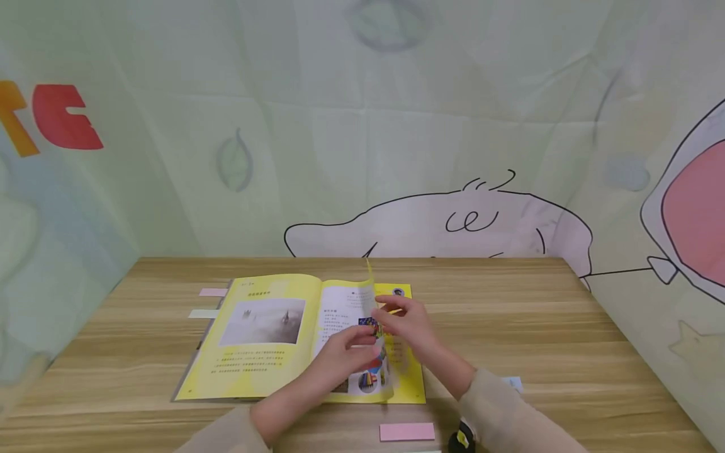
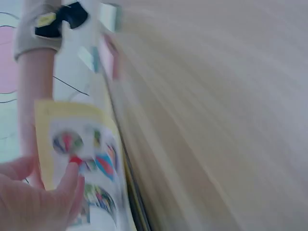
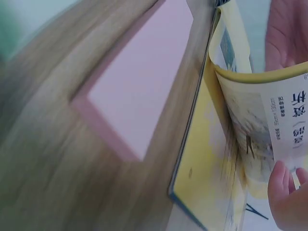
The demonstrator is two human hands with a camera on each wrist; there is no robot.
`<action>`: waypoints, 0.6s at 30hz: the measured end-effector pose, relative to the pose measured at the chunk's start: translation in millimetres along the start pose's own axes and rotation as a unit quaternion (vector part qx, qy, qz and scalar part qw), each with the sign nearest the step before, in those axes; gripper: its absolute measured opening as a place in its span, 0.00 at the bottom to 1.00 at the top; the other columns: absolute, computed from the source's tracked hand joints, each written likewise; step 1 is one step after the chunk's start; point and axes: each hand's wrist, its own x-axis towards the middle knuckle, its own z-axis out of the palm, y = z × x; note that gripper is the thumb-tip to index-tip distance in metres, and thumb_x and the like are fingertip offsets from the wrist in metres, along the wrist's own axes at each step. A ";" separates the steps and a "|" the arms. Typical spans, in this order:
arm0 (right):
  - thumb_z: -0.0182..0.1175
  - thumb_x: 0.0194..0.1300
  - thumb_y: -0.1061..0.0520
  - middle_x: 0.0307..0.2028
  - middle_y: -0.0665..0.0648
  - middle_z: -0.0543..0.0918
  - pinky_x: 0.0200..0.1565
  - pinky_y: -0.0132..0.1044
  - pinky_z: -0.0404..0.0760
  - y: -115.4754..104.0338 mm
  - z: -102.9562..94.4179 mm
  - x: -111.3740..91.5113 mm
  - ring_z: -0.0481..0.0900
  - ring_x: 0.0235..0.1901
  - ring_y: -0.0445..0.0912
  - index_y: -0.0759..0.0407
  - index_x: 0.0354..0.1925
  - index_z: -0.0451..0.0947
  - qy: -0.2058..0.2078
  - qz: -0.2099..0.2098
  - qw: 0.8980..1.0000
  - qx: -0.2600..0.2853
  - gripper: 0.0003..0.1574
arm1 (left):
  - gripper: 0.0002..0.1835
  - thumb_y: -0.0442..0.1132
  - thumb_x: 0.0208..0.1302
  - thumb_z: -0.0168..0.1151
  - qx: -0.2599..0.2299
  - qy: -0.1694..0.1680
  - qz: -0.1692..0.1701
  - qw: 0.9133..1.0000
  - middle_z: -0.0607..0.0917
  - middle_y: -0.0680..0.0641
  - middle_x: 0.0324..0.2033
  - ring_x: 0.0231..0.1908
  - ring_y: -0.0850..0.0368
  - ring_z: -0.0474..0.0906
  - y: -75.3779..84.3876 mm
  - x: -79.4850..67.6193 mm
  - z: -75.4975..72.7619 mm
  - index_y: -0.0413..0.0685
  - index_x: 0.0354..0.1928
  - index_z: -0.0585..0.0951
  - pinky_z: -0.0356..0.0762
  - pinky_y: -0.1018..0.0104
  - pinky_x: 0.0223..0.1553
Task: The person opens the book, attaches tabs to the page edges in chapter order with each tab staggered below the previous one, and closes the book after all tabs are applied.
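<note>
A picture book with yellow-bordered pages (image 1: 255, 384) lies open on the wooden table. One right-hand page (image 1: 347, 302) stands partly raised and curved, with yellow showing beneath it. My left hand (image 1: 344, 353) is over the printed front of this page, its fingertips against the pictures in the left wrist view. On the other side is my right hand (image 1: 412, 322), near the page's outer edge. In the right wrist view its fingertips (image 3: 278, 175) meet the back of the curved page. No thumb of the right hand shows on the front, and neither hand visibly pinches the paper.
A pink block (image 1: 406, 431) lies before the book, with a dark object (image 1: 461, 437) by the right sleeve. Pink (image 1: 213, 292) and white (image 1: 202, 313) pieces stick out at the book's left. A pale blue piece (image 1: 514, 383) sits right. A printed cloth (image 1: 317, 138) hangs behind.
</note>
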 end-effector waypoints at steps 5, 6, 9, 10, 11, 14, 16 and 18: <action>0.65 0.58 0.54 0.36 0.58 0.78 0.34 0.33 0.78 -2.3 8.2 0.0 0.75 0.31 0.47 0.63 0.51 0.78 0.015 -0.022 1.000 -0.011 0.23 | 0.32 0.39 0.61 0.61 -0.084 0.051 -0.035 0.995 0.72 0.31 0.55 0.49 0.46 0.77 5.0 6.5 10.9 0.30 0.62 0.63 0.78 0.56 0.45; 0.65 0.58 0.55 0.36 0.58 0.78 0.34 0.33 0.78 -2.8 9.3 -0.1 0.75 0.31 0.46 0.63 0.51 0.78 0.016 -0.027 0.999 -0.013 0.23 | 0.32 0.38 0.61 0.61 -0.089 0.060 -0.041 0.993 0.72 0.31 0.54 0.48 0.47 0.77 5.3 7.1 11.7 0.30 0.62 0.63 0.78 0.56 0.45; 0.65 0.58 0.55 0.36 0.58 0.79 0.34 0.32 0.77 -4.2 11.9 0.0 0.75 0.32 0.47 0.63 0.51 0.78 0.019 -0.030 0.999 -0.017 0.23 | 0.30 0.34 0.60 0.60 -0.104 0.075 -0.048 0.991 0.73 0.32 0.53 0.46 0.48 0.77 5.5 8.3 11.6 0.29 0.62 0.63 0.78 0.56 0.45; 0.65 0.58 0.55 0.36 0.57 0.79 0.34 0.32 0.77 -4.6 12.4 -0.1 0.75 0.33 0.47 0.63 0.51 0.78 0.020 -0.032 0.999 -0.022 0.23 | 0.30 0.33 0.60 0.59 -0.107 0.076 -0.050 0.990 0.73 0.32 0.53 0.45 0.49 0.77 5.3 8.4 11.1 0.29 0.62 0.63 0.78 0.56 0.45; 0.65 0.58 0.55 0.36 0.57 0.79 0.35 0.32 0.77 -4.7 12.9 0.0 0.75 0.34 0.47 0.62 0.50 0.78 0.020 -0.031 0.999 -0.026 0.23 | 0.29 0.33 0.60 0.59 -0.109 0.077 -0.051 0.990 0.74 0.33 0.52 0.44 0.50 0.77 5.1 8.4 10.4 0.29 0.61 0.63 0.79 0.57 0.44; 0.65 0.58 0.53 0.39 0.56 0.79 0.36 0.33 0.77 -4.5 13.7 -0.3 0.74 0.36 0.48 0.59 0.51 0.79 0.010 -0.048 0.997 -0.053 0.22 | 0.28 0.31 0.59 0.58 -0.104 0.080 -0.057 0.990 0.77 0.36 0.47 0.40 0.54 0.78 5.0 7.6 6.6 0.27 0.60 0.64 0.80 0.60 0.41; 0.65 0.59 0.52 0.41 0.55 0.78 0.37 0.34 0.77 -3.5 13.6 -0.9 0.74 0.38 0.48 0.58 0.52 0.78 -0.001 -0.069 0.995 -0.074 0.23 | 0.27 0.30 0.58 0.58 -0.098 0.085 -0.064 0.989 0.78 0.38 0.43 0.37 0.57 0.78 5.4 6.8 2.7 0.27 0.60 0.65 0.80 0.63 0.39; 0.65 0.59 0.51 0.43 0.54 0.78 0.38 0.35 0.77 -2.8 13.7 -1.5 0.74 0.39 0.48 0.58 0.52 0.78 -0.010 -0.093 0.991 -0.092 0.24 | 0.26 0.29 0.59 0.57 -0.089 0.089 -0.073 0.989 0.79 0.40 0.41 0.35 0.58 0.78 6.2 5.3 -2.6 0.28 0.59 0.66 0.80 0.64 0.37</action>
